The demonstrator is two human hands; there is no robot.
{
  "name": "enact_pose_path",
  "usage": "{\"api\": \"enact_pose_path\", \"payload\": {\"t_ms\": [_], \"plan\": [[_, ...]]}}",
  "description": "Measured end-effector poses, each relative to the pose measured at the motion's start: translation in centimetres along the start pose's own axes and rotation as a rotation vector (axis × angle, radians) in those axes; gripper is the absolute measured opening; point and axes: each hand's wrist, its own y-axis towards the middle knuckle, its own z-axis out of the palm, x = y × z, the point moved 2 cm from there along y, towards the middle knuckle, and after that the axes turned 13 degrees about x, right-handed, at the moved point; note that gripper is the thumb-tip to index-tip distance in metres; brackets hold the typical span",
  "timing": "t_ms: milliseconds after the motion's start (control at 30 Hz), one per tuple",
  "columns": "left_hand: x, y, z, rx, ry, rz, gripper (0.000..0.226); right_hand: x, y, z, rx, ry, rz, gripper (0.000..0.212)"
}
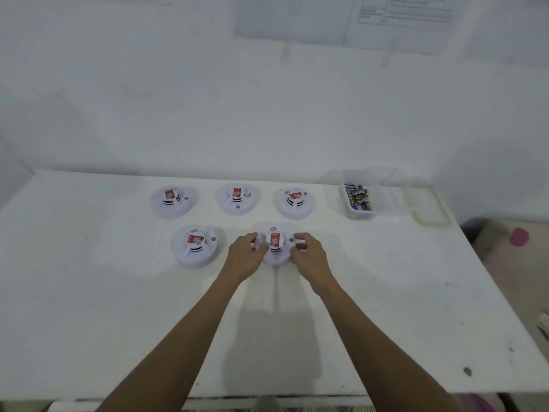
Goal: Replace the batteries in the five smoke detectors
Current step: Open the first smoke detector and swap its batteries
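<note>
1. My left hand [244, 257] and right hand [309, 257], forearms bare, reach out over the white table [89, 307].
2. Round white plastic smoke detector with a red label [274, 248], front row. My fingers curl round its two sides, left hand on the left edge, right hand on the right. I cannot tell whether it rests on the table or is lifted.
3. Second front detector [196, 246], same kind, near its left, untouched.
4. Back row, same kind, standing apart: left back detector [172, 200], middle back detector [237, 199], right back detector [294, 202].
5. Clear plastic tub [360, 215], far right, holding loose cylindrical batteries [358, 197]; well apart from my hands.
6. White wall [178, 99] with a printed paper sheet [404, 22].
</note>
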Motion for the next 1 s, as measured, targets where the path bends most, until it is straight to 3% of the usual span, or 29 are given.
{"api": "enact_pose_path", "payload": {"t_ms": [133,267,467,633,800,1000], "plan": [[-1.1,-1.8,-0.2,-0.048,-0.223,0.046,0.041,1.6,-2.8,-0.5,-0.02,0.202,-0.088,0.024],[-2.4,-4.1,-0.4,-0.032,-0.459,0.072,0.022,3.4,-6.1,-0.6,-0.036,0.302,-0.159,0.028],[-4.1,-7.6,-0.8,0.068,-0.67,0.154,0.016,4.7,-10.0,0.3,-0.009,0.186,-0.287,0.03],[-3.6,-9.2,-0.8,0.176,-0.825,0.089,0.044,5.6,-12.5,1.0,0.053,0.023,-0.464,0.028],[-3.3,-10.2,-0.7,0.342,-1.13,0.086,0.052,6.0,-13.8,1.2,-0.041,-0.141,-0.596,0.026],[-3.6,-10.8,-0.3,0.373,-1.381,0.177,0.054,7.3,-15.2,1.2,-0.139,-0.299,-0.626,0.034]]}}
